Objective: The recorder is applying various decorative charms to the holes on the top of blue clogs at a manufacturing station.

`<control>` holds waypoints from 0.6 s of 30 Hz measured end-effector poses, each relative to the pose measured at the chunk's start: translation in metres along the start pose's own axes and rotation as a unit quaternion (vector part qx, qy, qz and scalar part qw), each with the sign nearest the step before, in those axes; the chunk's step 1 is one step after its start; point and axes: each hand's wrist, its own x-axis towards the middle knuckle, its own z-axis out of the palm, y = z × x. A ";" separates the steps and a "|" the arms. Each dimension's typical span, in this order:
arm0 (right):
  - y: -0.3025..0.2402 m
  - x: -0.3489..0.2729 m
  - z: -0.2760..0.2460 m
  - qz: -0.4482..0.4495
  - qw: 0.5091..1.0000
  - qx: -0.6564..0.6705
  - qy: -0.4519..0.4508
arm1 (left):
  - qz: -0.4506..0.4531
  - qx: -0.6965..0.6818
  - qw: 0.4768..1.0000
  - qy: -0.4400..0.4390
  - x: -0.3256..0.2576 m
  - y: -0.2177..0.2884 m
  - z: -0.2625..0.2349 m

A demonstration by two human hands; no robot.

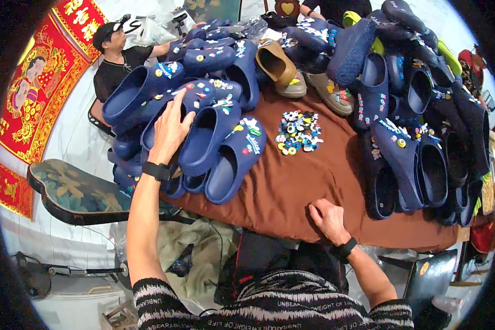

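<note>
My left hand point(172, 127) reaches onto a pile of navy-blue clogs at the table's left, fingers stretched out and thumb apart. It lies over a navy clog point(203, 91) dotted with small colourful charms; its fingertips partly cover that shoe. Just right of this hand is another navy clog point(203, 144), its opening toward me. Beside that leans a navy clog with charms point(237, 159). My right hand point(328, 219) rests curled on the brown cloth point(280, 201) near the front edge, with nothing visible in it. A heap of loose charms point(298, 132) lies mid-table.
More navy clogs point(400, 159) are heaped along the right. Brown clogs point(278, 61) and a greyish clog point(331, 93) stand at the back. A person in black point(118, 66) sits at the far left. A padded chair point(77, 187) stands left of the table.
</note>
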 end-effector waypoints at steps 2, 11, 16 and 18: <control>0.001 -0.001 0.001 0.002 1.000 -0.004 -0.003 | 0.016 -0.002 1.000 0.005 -0.006 -0.002 -0.003; 0.003 0.001 -0.003 -0.010 1.000 -0.010 -0.008 | 0.055 -0.024 0.994 0.087 -0.041 0.042 -0.017; 0.009 0.002 0.007 -0.040 0.999 0.004 0.003 | 0.126 -0.169 0.977 0.016 -0.107 0.115 0.023; 0.012 0.000 0.010 -0.038 0.999 -0.006 0.003 | 0.138 -0.233 0.961 -0.050 -0.140 0.147 0.055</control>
